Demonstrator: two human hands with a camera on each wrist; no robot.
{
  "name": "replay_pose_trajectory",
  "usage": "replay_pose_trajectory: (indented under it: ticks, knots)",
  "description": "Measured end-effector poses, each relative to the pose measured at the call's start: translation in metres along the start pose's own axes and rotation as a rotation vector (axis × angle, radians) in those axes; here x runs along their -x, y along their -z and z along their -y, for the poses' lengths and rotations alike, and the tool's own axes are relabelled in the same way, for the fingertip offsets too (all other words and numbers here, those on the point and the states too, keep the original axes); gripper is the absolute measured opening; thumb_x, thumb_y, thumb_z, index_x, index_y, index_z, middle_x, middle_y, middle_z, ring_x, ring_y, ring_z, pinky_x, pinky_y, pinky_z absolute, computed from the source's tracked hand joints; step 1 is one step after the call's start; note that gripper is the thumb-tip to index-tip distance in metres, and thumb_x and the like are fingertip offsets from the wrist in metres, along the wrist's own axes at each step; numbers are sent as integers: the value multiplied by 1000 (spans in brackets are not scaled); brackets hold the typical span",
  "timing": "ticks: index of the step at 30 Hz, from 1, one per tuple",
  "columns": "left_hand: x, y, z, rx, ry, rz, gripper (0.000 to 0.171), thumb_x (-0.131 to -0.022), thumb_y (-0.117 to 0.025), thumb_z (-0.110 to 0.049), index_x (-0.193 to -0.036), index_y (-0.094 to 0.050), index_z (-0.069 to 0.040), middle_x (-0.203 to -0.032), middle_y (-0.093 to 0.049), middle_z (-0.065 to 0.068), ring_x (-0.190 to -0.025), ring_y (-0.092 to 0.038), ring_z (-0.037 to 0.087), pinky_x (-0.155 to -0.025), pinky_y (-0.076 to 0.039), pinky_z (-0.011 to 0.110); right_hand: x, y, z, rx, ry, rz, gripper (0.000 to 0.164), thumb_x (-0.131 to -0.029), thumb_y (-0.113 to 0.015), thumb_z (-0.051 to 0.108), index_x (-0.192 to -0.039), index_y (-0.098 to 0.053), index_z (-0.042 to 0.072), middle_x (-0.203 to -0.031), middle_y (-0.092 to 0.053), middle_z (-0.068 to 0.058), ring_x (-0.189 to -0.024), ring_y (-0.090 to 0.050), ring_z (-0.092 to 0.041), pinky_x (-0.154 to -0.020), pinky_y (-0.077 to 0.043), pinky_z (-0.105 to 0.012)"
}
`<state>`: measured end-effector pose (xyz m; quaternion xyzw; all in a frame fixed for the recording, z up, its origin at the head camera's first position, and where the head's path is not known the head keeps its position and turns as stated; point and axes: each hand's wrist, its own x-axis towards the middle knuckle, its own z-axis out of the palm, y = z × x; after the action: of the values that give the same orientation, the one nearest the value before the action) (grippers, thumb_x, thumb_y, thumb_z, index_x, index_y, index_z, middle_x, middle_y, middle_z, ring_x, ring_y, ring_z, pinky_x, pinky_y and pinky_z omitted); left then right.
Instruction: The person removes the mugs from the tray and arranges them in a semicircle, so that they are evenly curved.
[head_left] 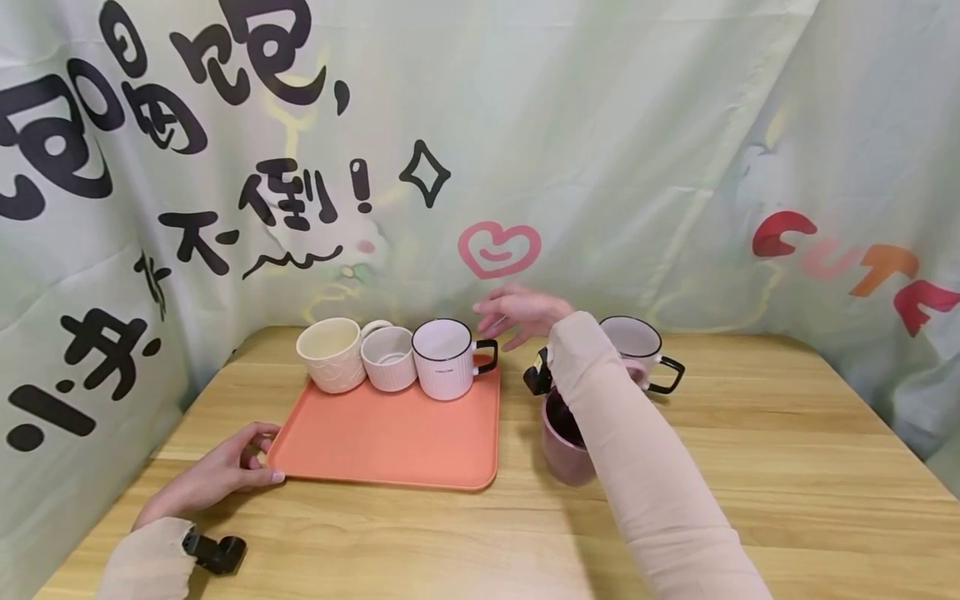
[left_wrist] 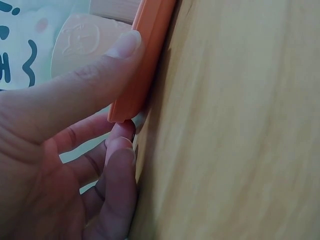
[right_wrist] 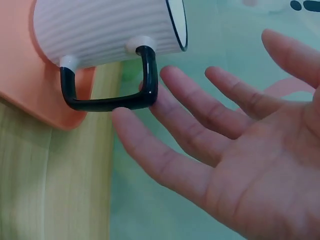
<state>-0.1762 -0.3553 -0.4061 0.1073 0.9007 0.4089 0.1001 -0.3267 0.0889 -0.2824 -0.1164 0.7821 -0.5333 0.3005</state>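
Observation:
My left hand [head_left: 217,471] holds the near left corner of an orange tray [head_left: 382,446]; in the left wrist view the thumb lies on the rim and fingers curl beneath it. Along the tray's far side stand a cream mug [head_left: 330,358], a small white cup [head_left: 390,365] and a ribbed white mug [head_left: 444,371] with black rim and handle. Beside that handle, my right hand [head_left: 528,312] has its fingers spread and grips nothing. In the right wrist view a fingertip [right_wrist: 121,116] is at the black handle [right_wrist: 112,104]; whether it touches, I cannot tell.
Right of the tray, a pink mug [head_left: 564,457] with a dark inside stands partly under my right sleeve [head_left: 637,450]. Behind it is another white mug [head_left: 633,337] with a black handle. A printed curtain [head_left: 637,167] hangs behind the wooden table [head_left: 795,450].

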Motion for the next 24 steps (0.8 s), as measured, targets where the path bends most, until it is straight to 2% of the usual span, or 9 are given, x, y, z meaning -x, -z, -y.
replay_pose_trajectory:
  ticks: [4,9,11,13,17,21,24]
  knots:
    - [1,1,0,-7,10,0,66,-91,-77,-9,-138,-38,16,-106,-55,13,-78,-50,13,-67,-44,26,-5,-3,-1,-21,-35,26,56,-107,-51,22,-152,-29,-2,-138,-49,-26,-138,-41,-42,-103,-40,-63]
    - [1,3,1,-11,13,1,66,-91,-76,-9,-139,-37,16,-107,-55,12,-79,-50,14,-67,-43,26,-11,-8,-4,13,-92,55,51,-105,-54,20,-147,-35,-2,-143,-42,-23,-139,-35,-43,-101,-39,-66]
    - [1,3,2,-13,13,3,66,-91,-76,-9,-139,-37,15,-107,-55,12,-79,-49,14,-67,-43,26,-12,-10,-6,43,-102,68,51,-102,-58,17,-144,-37,-2,-136,-46,-20,-137,-36,-42,-100,-39,-67]
    - [1,3,2,-15,9,5,66,-92,-76,-9,-139,-37,15,-107,-55,12,-79,-49,14,-67,-42,27,-14,-13,-8,63,-104,83,52,-99,-61,13,-142,-36,-3,-122,-53,-17,-131,-42,-39,-100,-39,-68]
    - [1,3,1,-11,2,6,65,-91,-76,-8,-139,-38,15,-107,-55,12,-79,-49,14,-68,-42,27,-17,-17,-12,77,-91,99,52,-96,-61,3,-139,-33,-4,-90,-55,-15,-107,-53,-34,-98,-41,-67]
    - [1,1,-1,-16,-17,0,65,-91,-76,-8,-138,-39,15,-106,-55,11,-78,-49,13,-67,-42,27,-19,-21,-14,123,-30,45,46,-96,-59,-2,-135,-36,-2,-99,-45,-15,-102,-45,-32,-93,-48,-61]
    - [1,1,-1,-13,-33,2,64,-90,-76,-8,-137,-39,16,-105,-56,11,-78,-49,12,-67,-42,27,-20,-23,-14,155,19,-10,40,-96,-57,0,-132,-39,0,-102,-36,-12,-100,-38,-29,-84,-52,-56]
